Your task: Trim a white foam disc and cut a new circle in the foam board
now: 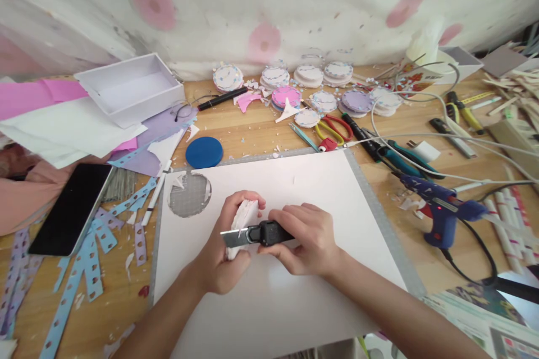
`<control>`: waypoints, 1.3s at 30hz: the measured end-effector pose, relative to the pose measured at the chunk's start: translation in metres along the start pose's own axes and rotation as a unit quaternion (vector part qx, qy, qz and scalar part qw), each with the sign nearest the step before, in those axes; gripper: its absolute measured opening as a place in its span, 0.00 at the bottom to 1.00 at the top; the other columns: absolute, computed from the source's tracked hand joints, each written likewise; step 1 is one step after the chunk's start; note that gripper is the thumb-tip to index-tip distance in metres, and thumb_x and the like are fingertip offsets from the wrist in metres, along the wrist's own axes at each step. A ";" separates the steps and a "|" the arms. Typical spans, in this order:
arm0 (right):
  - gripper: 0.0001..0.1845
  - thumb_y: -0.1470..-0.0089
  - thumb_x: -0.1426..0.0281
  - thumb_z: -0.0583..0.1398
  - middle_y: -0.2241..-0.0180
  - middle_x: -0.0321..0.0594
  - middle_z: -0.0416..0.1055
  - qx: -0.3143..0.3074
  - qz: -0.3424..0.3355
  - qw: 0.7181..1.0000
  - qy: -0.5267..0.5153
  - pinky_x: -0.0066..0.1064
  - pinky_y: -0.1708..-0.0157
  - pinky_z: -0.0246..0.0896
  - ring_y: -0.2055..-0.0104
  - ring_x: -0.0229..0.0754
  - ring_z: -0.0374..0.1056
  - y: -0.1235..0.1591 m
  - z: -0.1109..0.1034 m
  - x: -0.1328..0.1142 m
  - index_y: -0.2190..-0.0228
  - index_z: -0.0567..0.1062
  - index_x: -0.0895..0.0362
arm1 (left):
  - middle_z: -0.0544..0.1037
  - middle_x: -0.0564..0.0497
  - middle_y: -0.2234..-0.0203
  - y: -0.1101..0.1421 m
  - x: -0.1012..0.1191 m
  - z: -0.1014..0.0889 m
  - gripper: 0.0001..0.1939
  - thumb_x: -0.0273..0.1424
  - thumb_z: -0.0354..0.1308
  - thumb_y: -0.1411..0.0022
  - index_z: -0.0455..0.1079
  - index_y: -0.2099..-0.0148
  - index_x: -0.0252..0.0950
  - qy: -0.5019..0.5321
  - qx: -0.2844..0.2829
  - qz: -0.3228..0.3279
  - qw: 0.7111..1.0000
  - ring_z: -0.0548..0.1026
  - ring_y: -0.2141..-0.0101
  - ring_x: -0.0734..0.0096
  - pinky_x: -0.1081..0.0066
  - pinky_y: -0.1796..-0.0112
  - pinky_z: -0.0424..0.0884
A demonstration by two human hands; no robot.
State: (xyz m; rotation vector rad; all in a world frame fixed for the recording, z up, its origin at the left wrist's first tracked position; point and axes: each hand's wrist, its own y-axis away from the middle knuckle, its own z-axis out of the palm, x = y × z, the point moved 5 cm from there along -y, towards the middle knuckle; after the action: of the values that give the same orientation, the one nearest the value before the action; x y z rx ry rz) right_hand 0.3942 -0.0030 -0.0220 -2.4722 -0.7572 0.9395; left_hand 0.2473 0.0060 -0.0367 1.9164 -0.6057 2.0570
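My left hand (225, 252) grips a stack of white round discs (244, 216), tilted up on edge above a white sheet (278, 308). In my right hand (305, 238) is a black-handled utility knife (273, 233), its metal blade pointing left. The blade lies across the edge of the discs; how deep it goes in, I cannot tell. Left of my hands, a round hole (189, 193) in the white sheet shows the grey cutting mat (370, 190) beneath. A blue disc (204, 152) rests at the sheet's upper left edge.
Several finished round stacks (357, 102) line the back. Scissors (337, 130), pliers (406, 160) and a blue glue gun (446, 207) with trailing cables are at right. A phone (71, 207), blue punched strips (80, 275) and a white box (130, 90) occupy the left.
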 end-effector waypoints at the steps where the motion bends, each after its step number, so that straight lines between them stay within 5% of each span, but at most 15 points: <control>1: 0.26 0.41 0.49 0.53 0.80 0.35 0.70 -0.001 0.002 1.000 0.003 0.30 0.78 0.48 0.81 0.36 0.62 0.000 0.000 0.001 0.66 0.73 0.59 | 0.62 0.46 0.51 0.000 0.001 0.000 0.34 0.22 0.55 0.52 0.54 0.42 0.43 -0.002 0.002 0.006 1.000 0.64 0.53 0.58 0.55 0.51 0.63; 32: 0.26 0.40 0.49 0.53 0.81 0.35 0.68 0.017 0.000 1.000 -0.001 0.30 0.78 0.48 0.82 0.35 0.61 0.002 -0.006 -0.001 0.67 0.73 0.59 | 0.62 0.47 0.51 0.001 0.009 0.006 0.33 0.23 0.55 0.51 0.54 0.43 0.47 0.014 -0.028 0.009 0.999 0.65 0.53 0.57 0.52 0.49 0.63; 39: 0.24 0.41 0.49 0.54 0.81 0.36 0.70 0.009 0.029 0.999 0.008 0.30 0.78 0.50 0.81 0.35 0.63 0.002 -0.006 0.004 0.68 0.73 0.59 | 0.63 0.45 0.53 0.001 0.013 0.002 0.29 0.30 0.56 0.47 0.55 0.43 0.44 0.051 -0.001 0.045 0.998 0.64 0.55 0.56 0.54 0.52 0.65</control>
State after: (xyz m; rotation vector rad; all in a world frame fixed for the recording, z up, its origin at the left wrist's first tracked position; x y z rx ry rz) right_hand 0.4016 -0.0027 -0.0210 -2.4955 -0.6711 0.9420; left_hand 0.2476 0.0026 -0.0240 1.8004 -0.6815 2.1925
